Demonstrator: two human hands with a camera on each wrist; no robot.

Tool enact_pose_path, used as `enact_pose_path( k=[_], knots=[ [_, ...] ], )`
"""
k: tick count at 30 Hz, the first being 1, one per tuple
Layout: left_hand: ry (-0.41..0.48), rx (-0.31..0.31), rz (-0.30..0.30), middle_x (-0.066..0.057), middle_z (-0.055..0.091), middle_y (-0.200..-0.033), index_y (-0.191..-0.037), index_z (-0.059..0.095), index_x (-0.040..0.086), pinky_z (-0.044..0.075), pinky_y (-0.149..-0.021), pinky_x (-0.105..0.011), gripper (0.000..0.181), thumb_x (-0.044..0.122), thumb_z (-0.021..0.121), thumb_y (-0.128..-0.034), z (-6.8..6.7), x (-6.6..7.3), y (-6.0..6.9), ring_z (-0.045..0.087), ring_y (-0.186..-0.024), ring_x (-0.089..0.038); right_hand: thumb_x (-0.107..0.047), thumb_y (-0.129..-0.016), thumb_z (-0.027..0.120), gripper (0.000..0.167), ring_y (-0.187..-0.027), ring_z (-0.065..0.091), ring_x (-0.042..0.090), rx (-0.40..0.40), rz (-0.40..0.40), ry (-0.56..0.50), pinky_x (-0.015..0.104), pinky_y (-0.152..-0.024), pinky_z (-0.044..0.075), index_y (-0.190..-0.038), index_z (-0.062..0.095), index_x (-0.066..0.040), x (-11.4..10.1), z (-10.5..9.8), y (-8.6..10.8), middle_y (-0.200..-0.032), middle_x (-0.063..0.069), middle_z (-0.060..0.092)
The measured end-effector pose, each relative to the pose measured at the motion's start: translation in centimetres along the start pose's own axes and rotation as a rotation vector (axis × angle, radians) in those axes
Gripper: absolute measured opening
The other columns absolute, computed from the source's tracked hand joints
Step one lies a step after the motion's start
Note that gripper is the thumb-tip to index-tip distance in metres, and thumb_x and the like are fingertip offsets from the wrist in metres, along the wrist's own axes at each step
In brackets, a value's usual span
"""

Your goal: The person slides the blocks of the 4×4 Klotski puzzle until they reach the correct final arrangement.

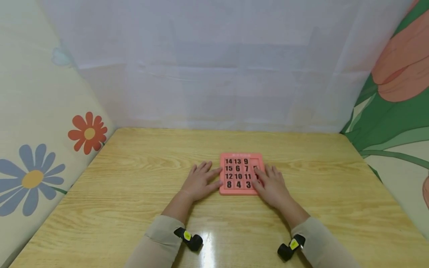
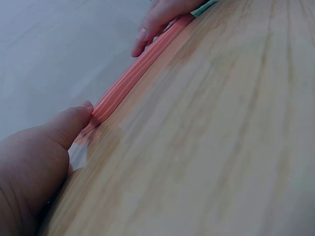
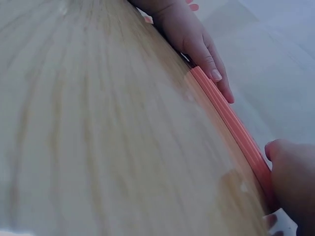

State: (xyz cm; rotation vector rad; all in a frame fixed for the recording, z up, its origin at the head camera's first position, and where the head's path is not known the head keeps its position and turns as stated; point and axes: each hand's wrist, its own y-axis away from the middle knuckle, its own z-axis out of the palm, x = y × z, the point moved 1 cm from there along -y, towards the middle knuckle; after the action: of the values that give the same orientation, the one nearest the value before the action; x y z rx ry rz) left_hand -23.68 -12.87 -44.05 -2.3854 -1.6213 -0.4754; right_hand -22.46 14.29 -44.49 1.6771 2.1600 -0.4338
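Puzzle (image 1: 242,172) flat, tops of numerals (image 1: 238,176) away

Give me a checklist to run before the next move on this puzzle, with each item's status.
1. Puzzle lies flat on the table: ok.
2. Left hand touches the left edge: ok, thumb and a finger are against it.
3. Gap at top right is free of tiles: ok.
4. Tile 9, just left of it, is uncovered: ok.
5. Right column is fully readable: not ok, the right hand partly covers it.
6. Bottom-right number is known: cannot tell, fingers obscure it.
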Motion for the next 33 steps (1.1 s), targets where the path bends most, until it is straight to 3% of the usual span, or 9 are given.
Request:
enact_pose_path(
  k=[33],
  knots=[
    [0.001, 0.013, 0.013, -0.015, 0.024, -0.162, -0.149, 0.043, 0.027, 0.005, -0.124, -0.056, 0.061, 0.057, 0.048, -0.0963, 0.2, -0.1, 0.0, 0.015, -0.152, -0.036, -0.049, -0.102, 0.040, 0.058, -0.150, 0.003, 0.048, -0.045, 0.060, 0.070, 0.064, -0.121, 0.004, -0.151, 0.039, -0.018, -0.4, -0.6, -0.9, -0.162, 0.024, 0.016]
  ],
)
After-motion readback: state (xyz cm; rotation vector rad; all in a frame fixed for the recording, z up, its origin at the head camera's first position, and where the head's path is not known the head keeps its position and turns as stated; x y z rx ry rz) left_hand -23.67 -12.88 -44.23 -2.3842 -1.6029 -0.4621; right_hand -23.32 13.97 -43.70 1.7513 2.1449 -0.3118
